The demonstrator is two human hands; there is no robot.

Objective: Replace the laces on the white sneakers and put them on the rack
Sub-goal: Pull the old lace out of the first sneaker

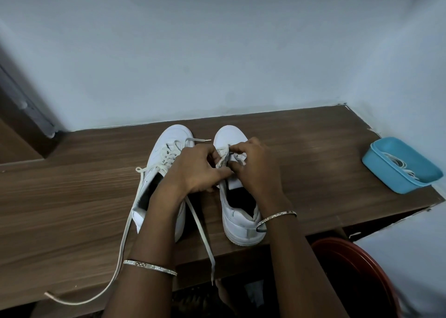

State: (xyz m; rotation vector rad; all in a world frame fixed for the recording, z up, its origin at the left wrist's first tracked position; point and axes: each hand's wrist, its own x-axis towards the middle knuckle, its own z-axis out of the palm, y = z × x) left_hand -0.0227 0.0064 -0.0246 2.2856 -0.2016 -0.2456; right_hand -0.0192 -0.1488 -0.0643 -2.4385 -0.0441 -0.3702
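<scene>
1. Table (72,173) of brown wood is standing against a pale wall and carrying everything here.
2. Left sneaker (173,136) is sitting toe to the wall, its slack lace (169,155) trailing over the near edge.
3. Right sneaker (233,223) is standing just beside it, also toe to the wall.
4. Blue tub (379,170) is resting near the table's right end, holding coiled spare laces (398,163).
5. Left hand (195,170) and right hand (255,165) are both pinching a bunched lace (223,159) over the right sneaker's tongue, fingers curled tight on it.
</scene>
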